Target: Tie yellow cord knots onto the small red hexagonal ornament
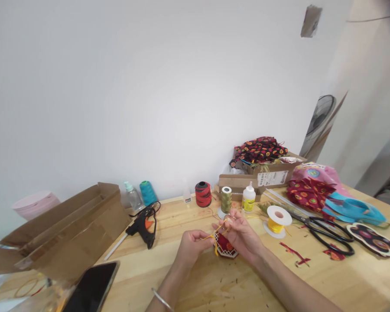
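Observation:
Both hands pinch a thin yellow cord (216,250) over the middle of the table. My left hand (194,245), a bangle on its wrist, has thumb and fingers closed on one part of the cord. Slightly higher, my right hand (240,232) grips another part, and the cord crosses in a loop between them. Below the fingers is a red patterned ornament (226,248) with a pale lattice border, partly covered by my right hand. Whether the cord is fastened to it I cannot tell. To the right stands a white spool of yellow cord (275,227).
Behind the hands stand an olive thread spool (226,200), a glue bottle (248,198) and a red-black thread cone (203,194). Black scissors (328,232) and fabric scraps (295,254) lie right. Left are a glue gun (144,228), a cardboard box (71,229) and a phone (92,287).

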Available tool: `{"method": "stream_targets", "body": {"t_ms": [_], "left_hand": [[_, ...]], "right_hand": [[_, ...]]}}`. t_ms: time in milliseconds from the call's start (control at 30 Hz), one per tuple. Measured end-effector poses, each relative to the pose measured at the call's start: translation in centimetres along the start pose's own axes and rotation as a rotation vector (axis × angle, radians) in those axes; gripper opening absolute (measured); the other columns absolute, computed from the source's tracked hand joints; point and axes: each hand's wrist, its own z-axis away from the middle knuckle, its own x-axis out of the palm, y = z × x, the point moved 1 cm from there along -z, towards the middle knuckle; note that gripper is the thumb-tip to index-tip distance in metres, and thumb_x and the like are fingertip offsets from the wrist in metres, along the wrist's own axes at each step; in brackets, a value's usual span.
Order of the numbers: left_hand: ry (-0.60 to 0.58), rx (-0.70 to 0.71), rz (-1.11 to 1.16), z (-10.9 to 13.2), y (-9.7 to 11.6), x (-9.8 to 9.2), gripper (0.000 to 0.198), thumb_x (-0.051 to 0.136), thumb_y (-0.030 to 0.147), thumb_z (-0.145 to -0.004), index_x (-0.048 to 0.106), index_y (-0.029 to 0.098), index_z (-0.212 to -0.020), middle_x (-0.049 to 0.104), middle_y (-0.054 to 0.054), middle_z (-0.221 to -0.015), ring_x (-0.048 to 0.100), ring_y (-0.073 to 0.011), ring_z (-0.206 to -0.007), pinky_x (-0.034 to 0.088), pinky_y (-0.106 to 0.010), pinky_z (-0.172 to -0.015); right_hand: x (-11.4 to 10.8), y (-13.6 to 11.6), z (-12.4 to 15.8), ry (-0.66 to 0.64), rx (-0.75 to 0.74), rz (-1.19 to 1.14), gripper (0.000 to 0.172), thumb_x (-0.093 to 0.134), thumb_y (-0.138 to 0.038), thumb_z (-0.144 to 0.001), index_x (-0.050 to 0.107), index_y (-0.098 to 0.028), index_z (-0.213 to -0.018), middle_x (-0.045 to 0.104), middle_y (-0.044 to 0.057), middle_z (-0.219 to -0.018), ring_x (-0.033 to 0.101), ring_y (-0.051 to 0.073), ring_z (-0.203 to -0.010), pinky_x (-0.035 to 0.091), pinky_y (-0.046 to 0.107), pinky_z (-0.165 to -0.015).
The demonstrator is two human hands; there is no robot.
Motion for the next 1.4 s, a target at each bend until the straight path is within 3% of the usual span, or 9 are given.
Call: {"method": "stream_targets", "body": {"t_ms": [100,200,367,467,567,700,900,1100,1400], "left_hand": [[-0.001,0.055,-0.040,-0.1,-0.1,0.0,0.012,0.068,0.022,-0.044,0.061,0.013,-0.047,0.054,0.005,-0.037,0.038,-0.0050,-0.034,0.027,-0.017,-0.038],[-0.019,0.035,-0.043,0.0,-0.2,-0.1,0.010,0.068,0.021,-0.046,0.062,0.013,-0.049,0.055,0.004,-0.038,0.039,-0.0056,-0.035,0.028,-0.017,-0.039],[-0.058,0.004,-0.022,0.0,-0.5,-0.3,0.009,0.066,0.022,-0.049,0.062,0.013,-0.051,0.055,0.004,-0.039,0.039,-0.0052,-0.035,0.027,-0.017,-0.038],[-0.094,0.021,0.017,0.0,-0.7,-0.3,0.010,0.066,0.022,-0.049,0.062,0.013,-0.050,0.056,0.003,-0.040,0.041,-0.0056,-0.037,0.029,-0.017,-0.040],[-0.108,0.035,0.039,-0.1,-0.7,-0.4,0.011,0.066,0.022,-0.049,0.061,0.012,-0.050,0.056,0.004,-0.040,0.041,-0.0059,-0.038,0.028,-0.017,-0.041],[-0.053,0.003,0.007,-0.2,-0.6,-0.4,0.014,0.068,0.023,-0.046,0.060,0.012,-0.046,0.046,0.007,-0.032,0.034,-0.0042,-0.033,0.023,-0.016,-0.037],[-0.005,0.065,-0.040,-0.5,-0.9,-0.4,0.012,0.066,0.024,-0.049,0.060,0.013,-0.048,0.045,0.008,-0.032,0.031,-0.0041,-0.032,0.020,-0.017,-0.036],[0.031,0.204,-0.135,-0.7,-1.3,-0.3,0.011,0.062,0.023,-0.053,0.061,0.012,-0.050,0.053,0.004,-0.044,0.043,-0.0089,-0.045,0.029,-0.019,-0.044],[-0.015,0.218,-0.119,-0.3,-1.0,-0.1,0.014,0.057,0.024,-0.061,0.060,0.011,-0.057,0.053,0.004,-0.047,0.044,-0.0088,-0.048,0.032,-0.018,-0.047]], "right_hand": [[0.1,-0.1,0.0,-0.004,0.009,-0.022,0.020,0.057,-0.014,-0.063,0.042,-0.024,-0.070,0.048,-0.008,-0.055,0.053,0.010,-0.068,0.034,0.031,-0.078],[0.3,-0.4,0.1,-0.024,-0.035,0.138,0.013,0.054,-0.017,-0.067,0.042,-0.022,-0.068,0.047,-0.006,-0.054,0.051,0.010,-0.063,0.035,0.029,-0.075],[0.6,-0.6,0.5,-0.050,-0.132,0.710,0.009,0.052,-0.022,-0.069,0.048,-0.021,-0.077,0.045,-0.004,-0.061,0.045,0.010,-0.059,0.036,0.023,-0.057],[0.6,-0.3,0.5,-0.155,-0.268,1.114,0.015,0.055,-0.021,-0.067,0.054,-0.021,-0.081,0.043,-0.002,-0.065,0.043,0.011,-0.062,0.036,0.023,-0.058],[0.6,0.1,0.4,-0.257,-0.317,1.310,0.016,0.054,-0.023,-0.068,0.058,-0.021,-0.084,0.044,0.000,-0.068,0.044,0.012,-0.063,0.036,0.023,-0.056],[0.5,0.0,0.4,-0.286,-0.309,1.371,0.015,0.052,-0.027,-0.070,0.061,-0.021,-0.081,0.047,0.001,-0.070,0.046,0.011,-0.063,0.037,0.022,-0.054],[0.6,0.2,0.5,-0.284,-0.310,1.400,0.018,0.048,-0.025,-0.073,0.060,-0.020,-0.085,0.054,0.002,-0.069,0.048,0.011,-0.062,0.037,0.022,-0.055],[0.3,0.7,0.4,-0.227,-0.321,1.480,0.019,0.042,-0.018,-0.076,0.061,-0.019,-0.079,0.058,0.002,-0.067,0.050,0.011,-0.061,0.038,0.021,-0.056],[0.5,0.7,0.3,-0.149,-0.315,1.515,0.017,0.041,-0.018,-0.076,0.057,-0.018,-0.076,0.059,0.002,-0.069,0.051,0.011,-0.064,0.038,0.020,-0.059]]}}
